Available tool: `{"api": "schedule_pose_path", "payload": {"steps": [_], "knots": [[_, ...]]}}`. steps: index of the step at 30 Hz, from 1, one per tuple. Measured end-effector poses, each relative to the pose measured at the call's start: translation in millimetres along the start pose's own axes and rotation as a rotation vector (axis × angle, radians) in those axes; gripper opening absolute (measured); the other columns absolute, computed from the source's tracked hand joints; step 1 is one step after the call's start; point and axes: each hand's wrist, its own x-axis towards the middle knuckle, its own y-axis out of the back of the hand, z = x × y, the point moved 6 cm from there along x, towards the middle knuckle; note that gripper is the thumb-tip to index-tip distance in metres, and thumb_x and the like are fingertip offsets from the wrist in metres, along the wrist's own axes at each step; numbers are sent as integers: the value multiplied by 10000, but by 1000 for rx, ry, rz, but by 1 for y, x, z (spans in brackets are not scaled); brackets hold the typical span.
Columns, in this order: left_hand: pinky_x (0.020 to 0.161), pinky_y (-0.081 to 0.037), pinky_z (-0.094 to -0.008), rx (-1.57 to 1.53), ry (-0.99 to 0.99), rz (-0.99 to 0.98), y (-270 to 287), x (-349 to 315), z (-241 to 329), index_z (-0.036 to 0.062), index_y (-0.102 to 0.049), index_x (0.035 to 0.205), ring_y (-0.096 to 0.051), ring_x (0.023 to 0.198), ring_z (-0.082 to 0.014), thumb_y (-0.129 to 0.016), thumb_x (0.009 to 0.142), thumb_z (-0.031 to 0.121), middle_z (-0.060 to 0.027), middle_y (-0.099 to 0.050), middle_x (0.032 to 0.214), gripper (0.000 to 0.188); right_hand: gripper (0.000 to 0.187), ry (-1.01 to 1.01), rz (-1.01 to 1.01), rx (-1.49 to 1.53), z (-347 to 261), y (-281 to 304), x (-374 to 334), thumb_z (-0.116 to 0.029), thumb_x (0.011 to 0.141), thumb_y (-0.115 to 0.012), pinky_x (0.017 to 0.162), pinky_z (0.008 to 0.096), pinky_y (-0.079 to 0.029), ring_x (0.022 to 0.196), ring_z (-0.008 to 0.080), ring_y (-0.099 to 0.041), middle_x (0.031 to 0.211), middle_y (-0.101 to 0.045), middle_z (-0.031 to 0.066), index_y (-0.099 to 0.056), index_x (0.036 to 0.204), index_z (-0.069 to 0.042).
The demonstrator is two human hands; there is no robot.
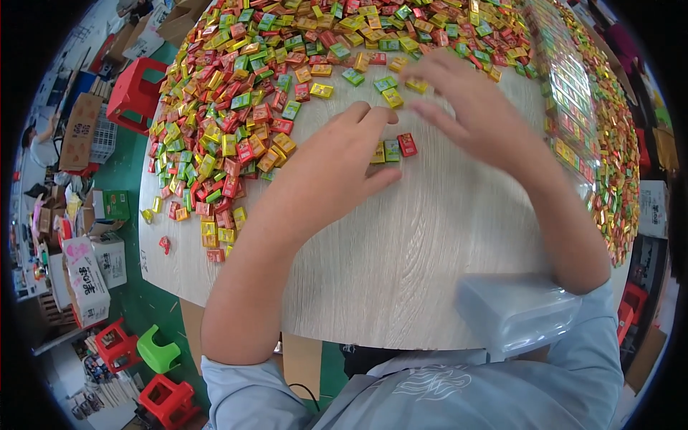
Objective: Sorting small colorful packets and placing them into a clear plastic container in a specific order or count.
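Small wrapped candy packets in red, green and yellow lie on a pale wood-grain table (401, 272). My left hand (340, 158) rests there with thumb and fingers apart. Beside its palm is a short row: a yellow packet (378, 152) partly hidden by the hand, a green packet (391, 150) and a red packet (407, 145). My right hand (466, 104) hovers farther right, fingers spread and slightly blurred. Under its fingertips lies a yellow packet (416, 85); I see nothing held. Another yellow packet (392, 98) and a green packet (385, 84) lie between the hands.
A large heap of packets (236, 107) covers the far and left table. Clear plastic trays filled with packets (570, 100) stand at the right, with more packets beyond. An empty-looking clear plastic container (516, 308) sits by my right elbow. Stools (136, 93) and cartons stand left.
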Motion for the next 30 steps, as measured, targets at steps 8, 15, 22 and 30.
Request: {"api": "schedule_pose_path", "payload": {"steps": [8, 15, 22, 30], "knots": [[836, -532, -447, 94, -35, -18, -6, 1, -3, 60, -624, 1247, -654, 961, -374, -795, 903, 195, -148, -620, 1152, 407, 189, 26, 46, -408, 17, -4, 5, -144, 990, -649, 966, 421, -490, 1115, 313, -611, 1154, -631, 113, -769, 1136, -130], [930, -518, -468, 223, -97, 218, 6, 4, -3, 82, -639, 1294, -628, 1076, -376, -703, 991, 316, -174, -635, 1169, 388, 204, 71, -75, -210, -17, 15, -40, -61, 936, -685, 940, 433, -489, 1052, 322, -616, 1113, -638, 92, -767, 1111, -127], [941, -525, -473, 469, -91, 261, 4, 16, -16, 96, -693, 1208, -613, 1103, -326, -719, 969, 343, -129, -630, 1087, 344, 262, 45, -166, -92, -17, 15, -32, -56, 934, -676, 958, 446, -488, 1070, 331, -619, 1119, -648, 106, -709, 1192, -87], [945, -521, -468, 480, -168, 307, 6, 18, -5, 111, -746, 1125, -597, 1144, -299, -746, 939, 284, -96, -638, 1104, 254, 258, 41, -33, -298, 5, 14, -41, -80, 939, -667, 1008, 457, -479, 1126, 335, -609, 1122, -668, 110, -672, 1193, -40]]}}
